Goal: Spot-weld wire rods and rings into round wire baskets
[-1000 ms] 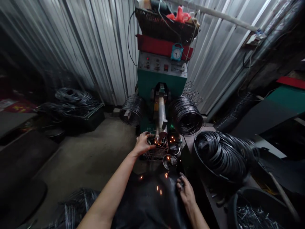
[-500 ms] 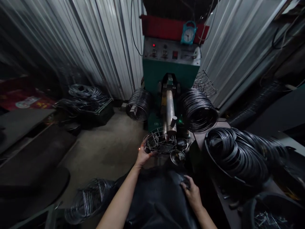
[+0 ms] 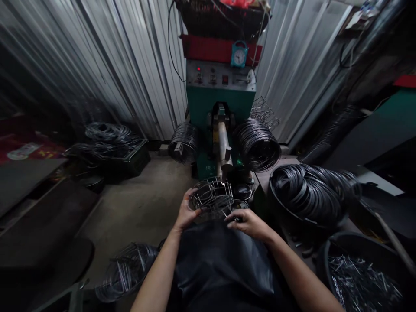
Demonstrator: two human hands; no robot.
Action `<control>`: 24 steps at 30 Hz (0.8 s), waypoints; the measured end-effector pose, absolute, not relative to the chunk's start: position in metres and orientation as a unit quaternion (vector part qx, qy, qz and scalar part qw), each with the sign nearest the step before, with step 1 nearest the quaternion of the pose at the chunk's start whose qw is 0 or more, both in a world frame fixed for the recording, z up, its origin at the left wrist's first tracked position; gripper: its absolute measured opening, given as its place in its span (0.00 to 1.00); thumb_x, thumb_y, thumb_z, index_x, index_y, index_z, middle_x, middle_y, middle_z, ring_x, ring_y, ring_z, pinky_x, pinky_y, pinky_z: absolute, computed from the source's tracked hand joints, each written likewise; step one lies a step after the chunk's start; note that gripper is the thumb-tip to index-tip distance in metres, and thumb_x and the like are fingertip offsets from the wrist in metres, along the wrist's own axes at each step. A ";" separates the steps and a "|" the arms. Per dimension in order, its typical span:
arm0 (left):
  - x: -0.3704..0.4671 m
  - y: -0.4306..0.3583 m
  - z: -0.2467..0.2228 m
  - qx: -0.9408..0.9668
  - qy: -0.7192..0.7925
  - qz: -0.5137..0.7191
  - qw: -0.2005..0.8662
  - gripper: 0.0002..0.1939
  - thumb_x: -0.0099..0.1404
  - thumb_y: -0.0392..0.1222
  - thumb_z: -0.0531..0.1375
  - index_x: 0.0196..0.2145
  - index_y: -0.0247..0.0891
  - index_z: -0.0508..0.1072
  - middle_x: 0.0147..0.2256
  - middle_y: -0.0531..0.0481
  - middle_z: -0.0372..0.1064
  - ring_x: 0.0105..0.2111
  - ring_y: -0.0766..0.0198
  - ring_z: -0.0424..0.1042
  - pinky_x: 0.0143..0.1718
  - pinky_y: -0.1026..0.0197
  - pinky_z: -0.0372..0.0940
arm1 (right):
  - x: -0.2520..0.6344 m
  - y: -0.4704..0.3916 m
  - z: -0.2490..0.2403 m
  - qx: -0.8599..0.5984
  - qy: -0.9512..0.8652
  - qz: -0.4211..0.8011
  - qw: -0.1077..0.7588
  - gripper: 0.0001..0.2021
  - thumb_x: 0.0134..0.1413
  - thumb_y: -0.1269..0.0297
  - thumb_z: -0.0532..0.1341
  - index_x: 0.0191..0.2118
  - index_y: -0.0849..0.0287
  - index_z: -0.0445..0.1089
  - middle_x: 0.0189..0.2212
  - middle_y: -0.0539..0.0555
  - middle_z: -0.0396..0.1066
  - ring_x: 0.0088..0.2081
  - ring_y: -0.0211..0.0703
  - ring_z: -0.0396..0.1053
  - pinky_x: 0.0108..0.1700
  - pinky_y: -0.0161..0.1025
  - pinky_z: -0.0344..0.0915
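1. Right, at the fingertips: the left hand point(image 3: 184, 213) has a firm pinch on the near left side of a round wire basket point(image 3: 212, 198), thumb low, the other fingers higher up the wires.
2. Over to the right hand point(image 3: 249, 222), fingers curled in close together just beside the basket's near right side; a thin bit of metal shows by their tips, but whether they grip it, I can't tell.
3. That basket sits right at the lower end of the machine's metal arm point(image 3: 224, 149); touching or not, too fine to call.
4. Just behind the right fingers, a small dish point(image 3: 241, 203), partly covered by the hand.
5. Below both hands, a black apron point(image 3: 224, 264) across the person's lap.
6. Further out, the green machine point(image 3: 203, 104), its red light point(image 3: 199, 69) glowing, a blue clock point(image 3: 238, 55) up on its front.
7. Wire rings flank it: a left coil point(image 3: 184, 138), a right coil point(image 3: 256, 145).
8. Out on the right, a heap of rings point(image 3: 312, 195) and, nearer, a bucket point(image 3: 323, 265) of short metal pieces.
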State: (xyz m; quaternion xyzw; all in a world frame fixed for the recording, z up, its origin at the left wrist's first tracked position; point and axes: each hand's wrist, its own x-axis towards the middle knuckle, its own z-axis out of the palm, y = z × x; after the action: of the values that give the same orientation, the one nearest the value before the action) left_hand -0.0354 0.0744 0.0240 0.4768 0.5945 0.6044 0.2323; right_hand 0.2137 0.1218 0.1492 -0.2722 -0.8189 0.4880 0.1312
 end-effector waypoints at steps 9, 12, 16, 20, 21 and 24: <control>0.003 0.049 0.064 0.685 0.591 0.398 0.154 0.36 0.44 0.34 0.65 0.53 0.41 0.64 0.56 0.41 0.55 0.58 0.47 0.54 0.58 0.44 0.52 | 0.197 0.137 0.152 -0.308 -0.764 0.566 0.010 0.10 0.42 0.63 0.66 0.33 0.62 0.77 0.26 0.49 0.74 0.30 0.39 0.69 0.35 0.33 0.62; 0.014 0.048 0.085 0.710 0.607 0.339 0.110 0.32 0.42 0.35 0.65 0.48 0.41 0.69 0.56 0.40 0.56 0.57 0.44 0.55 0.56 0.42 0.52 | 0.195 0.133 0.147 -0.360 -0.818 0.450 -0.005 0.09 0.45 0.65 0.65 0.33 0.63 0.76 0.26 0.51 0.74 0.31 0.41 0.70 0.35 0.34 0.62; 0.018 0.046 0.102 0.696 0.637 0.319 0.088 0.28 0.43 0.38 0.66 0.45 0.42 0.71 0.55 0.41 0.58 0.56 0.45 0.57 0.54 0.43 0.55 | 0.195 0.110 0.140 -0.346 -0.908 0.234 0.007 0.18 0.48 0.62 0.64 0.46 0.62 0.72 0.42 0.59 0.72 0.41 0.48 0.70 0.40 0.38 0.64; 0.019 0.043 0.108 0.683 0.653 0.310 0.104 0.30 0.42 0.36 0.66 0.47 0.43 0.71 0.56 0.41 0.58 0.56 0.45 0.56 0.53 0.44 0.56 | 0.200 0.093 0.137 -0.327 -0.933 0.140 -0.048 0.30 0.49 0.67 0.60 0.60 0.59 0.58 0.55 0.63 0.62 0.44 0.51 0.70 0.42 0.41 0.66; 0.020 0.042 0.107 0.682 0.654 0.308 0.110 0.31 0.42 0.35 0.66 0.47 0.43 0.71 0.56 0.41 0.58 0.56 0.44 0.56 0.54 0.43 0.56 | 0.201 0.092 0.136 -0.321 -0.935 0.139 -0.057 0.30 0.49 0.70 0.59 0.60 0.58 0.56 0.56 0.62 0.61 0.45 0.50 0.70 0.43 0.41 0.66; 0.021 0.041 0.103 0.675 0.651 0.323 0.130 0.32 0.42 0.34 0.66 0.48 0.45 0.71 0.56 0.42 0.57 0.57 0.45 0.56 0.55 0.42 0.55 | 0.206 0.096 0.137 -0.311 -0.935 0.163 -0.045 0.27 0.50 0.75 0.56 0.58 0.57 0.60 0.53 0.58 0.65 0.48 0.47 0.68 0.46 0.39 0.65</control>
State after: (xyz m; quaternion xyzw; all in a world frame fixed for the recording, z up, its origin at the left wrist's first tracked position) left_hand 0.0209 0.0411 0.1025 0.6746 0.6509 0.3228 0.1304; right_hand 0.2058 0.0958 0.1369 -0.3110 -0.9353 0.1625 -0.0450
